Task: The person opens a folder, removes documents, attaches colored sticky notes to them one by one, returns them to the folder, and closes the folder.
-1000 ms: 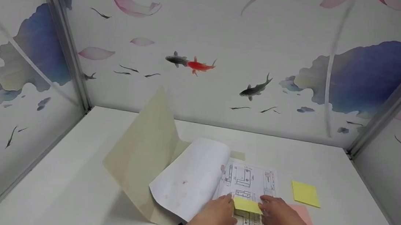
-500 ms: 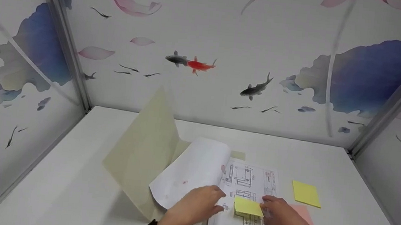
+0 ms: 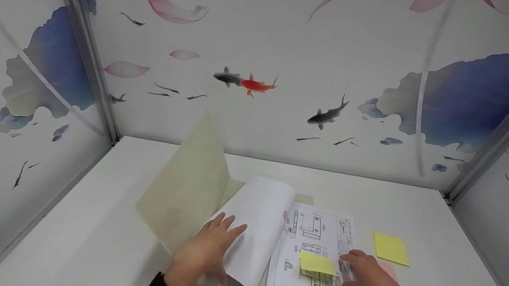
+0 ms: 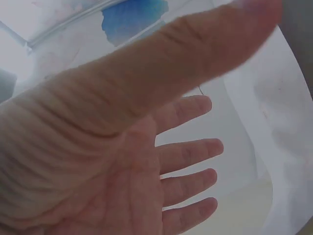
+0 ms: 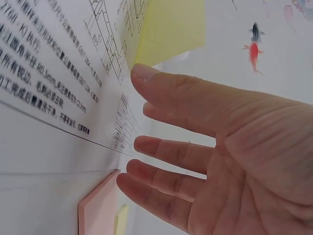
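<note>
A yellow sticky note (image 3: 318,263) sits on a printed technical drawing (image 3: 311,232), its near edge lifted off the paper. My right hand (image 3: 370,275) is just right of the note, fingers extended and holding nothing; in the right wrist view the thumb tip is right by the note (image 5: 176,29). My left hand (image 3: 207,250) is spread wide over the left edge of a curled-back white sheet (image 3: 261,218). In the left wrist view its palm and fingers (image 4: 188,152) show nothing gripped, with the curved sheet (image 4: 288,132) beyond the fingertips.
Behind the sheets a pale yellow-green folder cover (image 3: 185,187) stands up at an angle. Right of the drawing lie a yellow sticky-note pad (image 3: 391,248) and a pink pad (image 3: 388,269), partly hidden by the right hand. Printed wall panels (image 3: 256,129) enclose the white table (image 3: 102,222).
My left hand has let go of the yellow note and swung left to the curled sheet, its fingers spreading. The right hand has come off the note, slightly to the right. The note stays put.
</note>
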{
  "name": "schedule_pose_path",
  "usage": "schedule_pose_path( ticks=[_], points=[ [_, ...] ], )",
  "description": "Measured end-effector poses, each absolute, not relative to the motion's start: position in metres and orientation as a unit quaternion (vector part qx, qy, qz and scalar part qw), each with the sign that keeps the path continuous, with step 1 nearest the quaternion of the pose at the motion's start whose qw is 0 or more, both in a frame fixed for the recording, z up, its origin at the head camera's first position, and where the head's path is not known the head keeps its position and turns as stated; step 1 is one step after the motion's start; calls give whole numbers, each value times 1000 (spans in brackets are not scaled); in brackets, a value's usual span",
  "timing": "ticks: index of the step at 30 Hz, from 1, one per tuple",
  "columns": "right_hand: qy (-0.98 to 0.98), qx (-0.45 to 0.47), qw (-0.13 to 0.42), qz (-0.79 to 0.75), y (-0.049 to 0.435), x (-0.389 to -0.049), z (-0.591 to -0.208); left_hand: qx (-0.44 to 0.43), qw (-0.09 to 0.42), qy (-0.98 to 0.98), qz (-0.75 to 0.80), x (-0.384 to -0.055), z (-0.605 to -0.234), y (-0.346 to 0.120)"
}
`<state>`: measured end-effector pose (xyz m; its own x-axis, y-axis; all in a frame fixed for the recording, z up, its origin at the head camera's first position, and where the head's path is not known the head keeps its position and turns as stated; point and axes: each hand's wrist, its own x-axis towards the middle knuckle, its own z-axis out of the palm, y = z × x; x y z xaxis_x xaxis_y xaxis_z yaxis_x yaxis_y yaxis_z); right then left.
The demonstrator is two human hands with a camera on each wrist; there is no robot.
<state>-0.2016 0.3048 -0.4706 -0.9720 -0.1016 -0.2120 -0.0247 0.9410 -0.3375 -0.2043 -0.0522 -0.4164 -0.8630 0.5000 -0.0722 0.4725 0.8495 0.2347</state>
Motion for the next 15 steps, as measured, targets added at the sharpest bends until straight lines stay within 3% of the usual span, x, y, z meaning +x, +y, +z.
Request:
schedule_pose_path(
  ticks=[5,15],
  points=[
    [978,-21,129,-160,304,-203,-472,239,82,965,61,-211,-427,-44],
    [974,8,148,-173,300,-204,-477,255,3,963,86,-211,-430,-50]
  ],
)
